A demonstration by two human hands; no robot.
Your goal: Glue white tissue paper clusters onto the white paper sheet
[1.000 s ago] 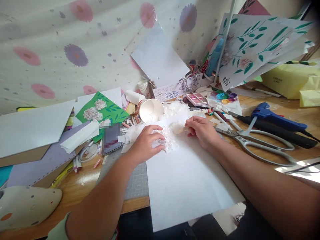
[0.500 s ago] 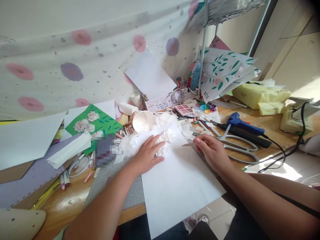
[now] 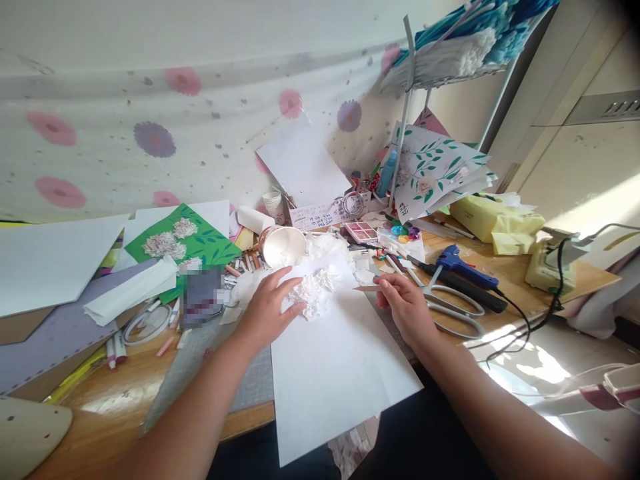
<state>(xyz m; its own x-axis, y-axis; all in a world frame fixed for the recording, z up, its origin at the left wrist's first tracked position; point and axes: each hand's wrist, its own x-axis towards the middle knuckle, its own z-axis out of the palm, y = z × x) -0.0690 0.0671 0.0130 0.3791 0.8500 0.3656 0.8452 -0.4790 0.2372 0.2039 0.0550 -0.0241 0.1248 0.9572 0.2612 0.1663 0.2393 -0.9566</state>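
Observation:
A white sheet of paper (image 3: 340, 387) lies before me, its near end overhanging the table edge. Ruffled white paper flowers (image 3: 315, 293) form a cluster on its upper part. My left hand (image 3: 270, 303) rests at the cluster's left side, fingers spread, thumb and fingertips by the petals. In my right hand (image 3: 403, 303), to the right of the flowers, is a thin, pointed brownish stick (image 3: 367, 289). It is pinched between thumb and fingers, its tip directed left and apart from the flowers.
A paper cup (image 3: 285, 247) lies tipped behind the flowers. Large scissors (image 3: 460, 310) and a blue glue gun (image 3: 465, 267) with a black cord lie to the right. At left is a green card (image 3: 210, 243) with finished flowers. A grey cutting mat (image 3: 255, 380) lies under the sheet.
My left hand has drawn back left from over the flowers, uncovering more of them. My right hand still holds the stick. The camera view has shifted somewhat.

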